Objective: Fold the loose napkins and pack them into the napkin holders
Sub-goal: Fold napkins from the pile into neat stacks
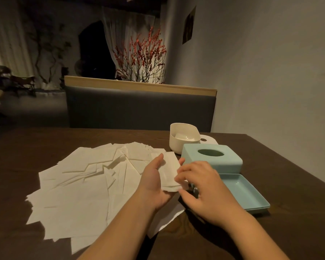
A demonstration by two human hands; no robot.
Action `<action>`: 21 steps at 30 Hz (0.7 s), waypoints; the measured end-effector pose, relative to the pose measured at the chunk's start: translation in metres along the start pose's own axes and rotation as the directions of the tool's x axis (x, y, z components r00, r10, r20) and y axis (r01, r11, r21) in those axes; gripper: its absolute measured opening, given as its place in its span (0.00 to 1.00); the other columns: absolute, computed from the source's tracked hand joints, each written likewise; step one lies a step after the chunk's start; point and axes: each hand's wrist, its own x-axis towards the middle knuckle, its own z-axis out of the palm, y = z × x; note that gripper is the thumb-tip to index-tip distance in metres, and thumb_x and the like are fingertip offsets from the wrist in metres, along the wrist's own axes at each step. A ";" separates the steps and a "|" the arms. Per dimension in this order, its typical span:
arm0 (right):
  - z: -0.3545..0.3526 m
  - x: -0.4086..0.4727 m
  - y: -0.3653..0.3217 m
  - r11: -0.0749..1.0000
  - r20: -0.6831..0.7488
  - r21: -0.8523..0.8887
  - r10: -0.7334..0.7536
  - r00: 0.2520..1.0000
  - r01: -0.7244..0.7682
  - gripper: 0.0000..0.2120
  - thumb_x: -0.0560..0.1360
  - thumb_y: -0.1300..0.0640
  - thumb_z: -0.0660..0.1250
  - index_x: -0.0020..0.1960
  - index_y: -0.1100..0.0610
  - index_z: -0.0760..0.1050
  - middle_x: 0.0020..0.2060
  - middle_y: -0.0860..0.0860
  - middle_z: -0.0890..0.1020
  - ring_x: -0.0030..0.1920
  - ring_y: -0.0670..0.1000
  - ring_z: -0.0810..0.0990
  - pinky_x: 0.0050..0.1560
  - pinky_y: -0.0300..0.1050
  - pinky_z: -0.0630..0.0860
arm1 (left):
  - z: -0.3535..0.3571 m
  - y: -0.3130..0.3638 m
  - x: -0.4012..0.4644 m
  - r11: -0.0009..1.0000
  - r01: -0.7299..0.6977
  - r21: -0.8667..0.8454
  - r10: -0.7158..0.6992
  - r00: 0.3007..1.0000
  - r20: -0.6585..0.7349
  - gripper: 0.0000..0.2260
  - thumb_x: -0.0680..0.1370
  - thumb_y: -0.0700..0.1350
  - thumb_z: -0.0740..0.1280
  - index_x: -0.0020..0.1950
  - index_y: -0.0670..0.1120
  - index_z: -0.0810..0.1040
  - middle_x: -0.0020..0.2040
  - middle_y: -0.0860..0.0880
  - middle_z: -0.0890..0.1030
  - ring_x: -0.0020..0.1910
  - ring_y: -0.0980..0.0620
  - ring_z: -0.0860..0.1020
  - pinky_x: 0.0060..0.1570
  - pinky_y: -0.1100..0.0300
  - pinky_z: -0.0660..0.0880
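Note:
A folded white napkin (170, 170) lies across the palm of my left hand (154, 182), whose fingers are nearly straight under it. My right hand (201, 186) comes from the right with curled fingers pinching the napkin's near edge. Several loose unfolded napkins (86, 182) lie spread over the table to the left. Just right of my hands sits a teal napkin holder: its lid (212, 158) with an oval slot lies behind its shallow tray (246, 194). A cream oval holder (184, 138) with something white inside stands further back.
The dark wooden table (270, 231) runs to a wall on the right. A cream lid with a hole (209, 140) lies behind the teal lid. A grey padded bench back (139, 107) stands across the table's far edge.

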 end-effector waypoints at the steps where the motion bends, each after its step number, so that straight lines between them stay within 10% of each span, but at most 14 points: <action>1: 0.000 0.001 -0.001 1.000 0.006 -0.009 0.001 1.000 -0.001 0.11 0.76 0.48 0.66 0.58 0.43 0.80 0.59 0.35 0.76 0.64 0.39 0.65 0.65 0.42 0.63 | 0.000 0.000 -0.001 1.000 0.003 0.005 -0.003 1.000 -0.007 0.18 0.83 0.51 0.60 0.46 0.39 0.80 0.41 0.36 0.85 0.46 0.40 0.80 0.60 0.46 0.73; 21: -0.001 0.008 -0.004 0.965 0.033 -0.244 -0.092 0.995 0.097 0.08 0.78 0.49 0.64 0.51 0.45 0.80 0.52 0.40 0.82 0.60 0.46 0.75 0.64 0.50 0.67 | -0.006 0.001 0.011 0.997 0.056 0.062 -0.054 0.998 -0.027 0.16 0.82 0.53 0.63 0.57 0.40 0.76 0.46 0.37 0.85 0.47 0.39 0.83 0.50 0.44 0.78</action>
